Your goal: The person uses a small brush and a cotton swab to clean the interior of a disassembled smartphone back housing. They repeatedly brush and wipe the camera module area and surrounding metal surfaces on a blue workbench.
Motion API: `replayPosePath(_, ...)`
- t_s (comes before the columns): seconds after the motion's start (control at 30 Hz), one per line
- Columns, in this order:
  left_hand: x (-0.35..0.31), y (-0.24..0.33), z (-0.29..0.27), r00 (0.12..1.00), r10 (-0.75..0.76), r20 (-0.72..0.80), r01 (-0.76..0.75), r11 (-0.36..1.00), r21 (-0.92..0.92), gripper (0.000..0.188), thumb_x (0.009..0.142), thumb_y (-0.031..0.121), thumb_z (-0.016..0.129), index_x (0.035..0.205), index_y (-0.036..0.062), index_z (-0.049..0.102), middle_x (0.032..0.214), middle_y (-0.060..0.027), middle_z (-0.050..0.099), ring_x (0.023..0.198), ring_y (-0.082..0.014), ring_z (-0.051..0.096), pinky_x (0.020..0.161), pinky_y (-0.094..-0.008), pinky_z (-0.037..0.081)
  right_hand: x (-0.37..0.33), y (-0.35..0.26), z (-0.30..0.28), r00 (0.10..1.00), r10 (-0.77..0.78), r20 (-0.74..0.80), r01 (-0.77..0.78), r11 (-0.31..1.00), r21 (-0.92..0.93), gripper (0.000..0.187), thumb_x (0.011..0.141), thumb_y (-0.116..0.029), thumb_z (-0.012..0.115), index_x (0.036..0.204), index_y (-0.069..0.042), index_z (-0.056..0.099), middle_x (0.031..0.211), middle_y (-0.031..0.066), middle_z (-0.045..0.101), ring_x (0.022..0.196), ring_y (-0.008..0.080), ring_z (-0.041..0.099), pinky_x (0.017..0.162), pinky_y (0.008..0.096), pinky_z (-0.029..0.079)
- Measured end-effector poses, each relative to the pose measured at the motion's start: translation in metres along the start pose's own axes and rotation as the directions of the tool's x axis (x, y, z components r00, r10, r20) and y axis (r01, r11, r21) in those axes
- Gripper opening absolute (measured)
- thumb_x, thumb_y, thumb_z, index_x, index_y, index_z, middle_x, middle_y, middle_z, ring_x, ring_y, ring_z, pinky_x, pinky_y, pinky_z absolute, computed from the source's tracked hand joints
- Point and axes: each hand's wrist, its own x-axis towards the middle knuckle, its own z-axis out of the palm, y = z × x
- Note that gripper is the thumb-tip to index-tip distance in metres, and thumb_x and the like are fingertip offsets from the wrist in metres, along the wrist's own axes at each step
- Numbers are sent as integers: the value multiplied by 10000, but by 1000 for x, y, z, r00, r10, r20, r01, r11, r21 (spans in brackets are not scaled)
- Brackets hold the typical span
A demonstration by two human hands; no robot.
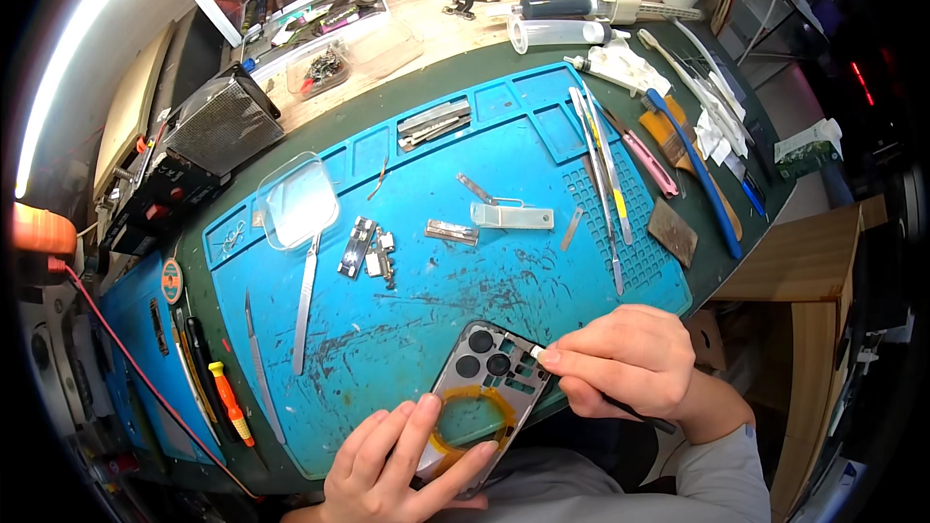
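Observation:
A grey phone housing (524,404) with round camera openings and a ring of amber tape (449,452) lies tilted over the near edge of the blue work mat (387,320). My left hand (387,470) grips its lower end, fingers laid along the edge and across the tape. At the upper right corner of the housing, my right hand (625,363) pinches a thin dark tool (630,410) whose small white tip (539,353) meets the frame near the camera openings. The middle of that tool is hidden by my fingers.
Small metal parts (356,247), a clear tray (300,201) and a scalpel (306,305) lie on the mat. Long tweezers (605,174) and a blue-handled brush (699,174) are at right. An orange screwdriver (230,404) and a red cable (145,378) run along the left.

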Motion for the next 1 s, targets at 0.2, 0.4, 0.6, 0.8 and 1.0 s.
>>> replayPosePath(0.2,-3,-1,-2,1000,-2,18,1,1000,19,638,921,801,640,1422,413,719,1409,-265,660,1174,-348,646,983,-461,559,3,0,3,1000,2,-17,-1,1000,10,276,785,-52,871,1056,-25,826,964,62,779,742,187,742,594,285,556)
replayPosePath(0.4,-4,-2,0,1000,13,17,-14,999,38,633,934,810,612,1425,425,715,1411,-265,662,1190,-344,642,999,-461,552,3,0,4,1000,9,-17,-9,1000,2,288,782,-45,872,1066,-26,827,976,63,778,745,187,744,600,285,561)
replayPosePath(0.6,-4,-1,0,1000,13,27,-14,999,38,629,952,814,586,1431,425,711,1403,-270,669,1208,-339,634,1014,-459,544,4,0,5,1000,19,-13,-19,1000,13,305,785,-43,878,1085,-25,827,982,62,776,748,190,744,603,286,564)
replayPosePath(0.8,-4,-1,0,1000,14,25,-15,999,42,630,953,816,582,1427,423,714,1396,-271,674,1217,-337,632,1017,-456,543,5,-1,4,999,42,-15,-42,999,20,314,789,-36,881,1098,-32,828,977,56,778,748,190,744,609,288,570)
replayPosePath(1.0,-1,-1,2,999,18,-40,-17,1000,10,589,1009,736,553,1423,357,727,1395,-275,682,1240,-349,639,1031,-460,552,6,-1,5,998,67,-11,-66,997,36,306,795,-29,881,1097,-38,832,962,56,777,751,193,747,611,290,573)
